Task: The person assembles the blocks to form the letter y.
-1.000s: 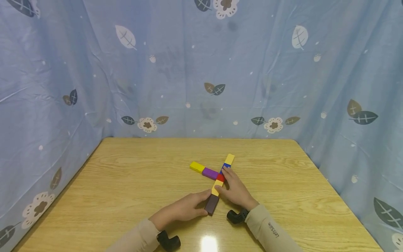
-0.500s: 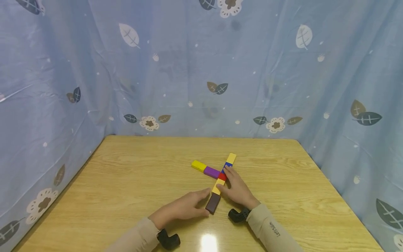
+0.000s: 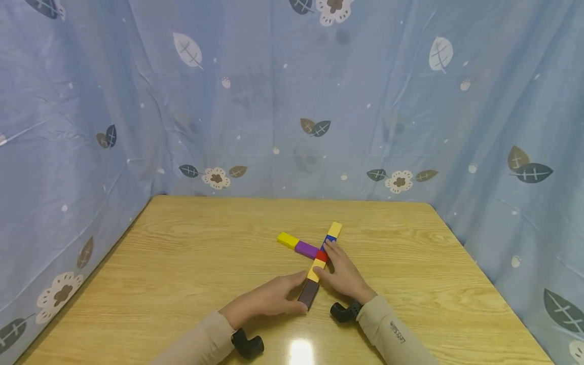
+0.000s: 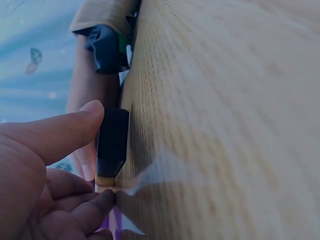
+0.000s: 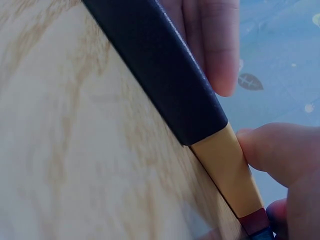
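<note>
Joined end to end on the table, a dark brown block (image 3: 308, 294), a pale yellow block (image 3: 317, 270), a red block (image 3: 321, 256), a blue block (image 3: 328, 241) and another pale yellow block (image 3: 335, 229) make one row. A purple block (image 3: 307, 249) and a bright yellow block (image 3: 288, 240) branch off left at the red one. My left hand (image 3: 266, 297) lies along the row's left side, thumb at the dark block's near end and fingertips near its joint with the yellow. My right hand (image 3: 345, 276) rests from the right, fingertips on the blue block, thumb on the near yellow block.
The wooden table (image 3: 191, 243) bears the row right of its middle. A blue leaf-print curtain (image 3: 255, 101) hangs behind it and on both sides. Black mounts (image 3: 247, 345) sit at the wrists, under beige sleeves.
Half a second ago my left thumb and fingertips drew slightly off the dark brown block; now they have moved right, up against it. My right hand and the blocks stay nearly still.
</note>
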Demonstrator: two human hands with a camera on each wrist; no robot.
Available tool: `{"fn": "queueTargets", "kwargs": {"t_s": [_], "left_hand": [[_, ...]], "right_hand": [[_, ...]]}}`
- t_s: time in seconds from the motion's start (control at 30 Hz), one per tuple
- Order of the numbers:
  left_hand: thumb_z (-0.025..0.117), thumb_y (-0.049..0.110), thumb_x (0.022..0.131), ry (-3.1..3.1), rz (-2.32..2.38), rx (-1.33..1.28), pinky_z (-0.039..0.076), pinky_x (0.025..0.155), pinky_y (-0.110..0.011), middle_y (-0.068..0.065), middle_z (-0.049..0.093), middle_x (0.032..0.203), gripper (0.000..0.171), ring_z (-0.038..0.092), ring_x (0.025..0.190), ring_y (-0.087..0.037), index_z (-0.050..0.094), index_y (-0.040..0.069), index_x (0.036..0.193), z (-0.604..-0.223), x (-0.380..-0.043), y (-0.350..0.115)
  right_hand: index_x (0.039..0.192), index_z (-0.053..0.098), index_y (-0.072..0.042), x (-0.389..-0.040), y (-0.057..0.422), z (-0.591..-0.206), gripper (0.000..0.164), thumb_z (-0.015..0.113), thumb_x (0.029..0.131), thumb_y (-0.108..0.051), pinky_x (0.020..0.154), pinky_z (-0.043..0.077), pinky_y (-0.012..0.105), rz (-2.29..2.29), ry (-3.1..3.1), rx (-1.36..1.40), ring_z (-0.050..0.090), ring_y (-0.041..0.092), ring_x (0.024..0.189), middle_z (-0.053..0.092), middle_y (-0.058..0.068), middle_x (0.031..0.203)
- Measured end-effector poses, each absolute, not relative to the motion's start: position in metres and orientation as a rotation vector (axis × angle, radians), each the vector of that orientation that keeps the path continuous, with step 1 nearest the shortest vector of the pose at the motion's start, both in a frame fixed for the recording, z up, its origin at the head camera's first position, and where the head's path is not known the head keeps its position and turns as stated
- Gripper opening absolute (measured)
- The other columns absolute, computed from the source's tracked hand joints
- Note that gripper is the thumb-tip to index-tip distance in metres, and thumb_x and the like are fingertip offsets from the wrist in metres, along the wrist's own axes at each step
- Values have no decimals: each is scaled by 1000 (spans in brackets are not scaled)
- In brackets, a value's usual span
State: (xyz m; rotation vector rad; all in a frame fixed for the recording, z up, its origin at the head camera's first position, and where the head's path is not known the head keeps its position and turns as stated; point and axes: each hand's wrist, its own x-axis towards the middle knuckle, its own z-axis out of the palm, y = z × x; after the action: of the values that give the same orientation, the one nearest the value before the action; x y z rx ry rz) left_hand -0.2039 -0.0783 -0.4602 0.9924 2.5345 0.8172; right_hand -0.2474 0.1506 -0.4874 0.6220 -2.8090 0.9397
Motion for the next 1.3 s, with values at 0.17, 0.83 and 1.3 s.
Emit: {"fn": "queueTargets", "kwargs": {"t_s": [0.17,0.83,1.3], "left_hand": [[59,46,90,2535,819,987,28,115,-40,-11,27,154,82,30,141,-25,23,3,150,-459,-202,-77],[58,48,90,2650,718,974,31,114,-39,-13,29,153,79,33,139,-25,29,2,148,-458,-200,-66],[57,45,92,2645,735,963,32,114,-39,-12,28,154,76,33,140,-25,28,2,148,-462,-199,-71]], "right_hand": [[145,31,3,-247,152,-486,79,59,90,-46,115,22,55,927,-2820,629,19,37,144,24,19,155],[146,29,3,-244,148,-480,79,56,91,-48,116,19,54,908,-2860,621,17,36,144,22,19,156],[146,31,3,-243,146,-482,79,58,90,-47,115,22,55,908,-2846,640,18,37,144,23,19,155]]}}
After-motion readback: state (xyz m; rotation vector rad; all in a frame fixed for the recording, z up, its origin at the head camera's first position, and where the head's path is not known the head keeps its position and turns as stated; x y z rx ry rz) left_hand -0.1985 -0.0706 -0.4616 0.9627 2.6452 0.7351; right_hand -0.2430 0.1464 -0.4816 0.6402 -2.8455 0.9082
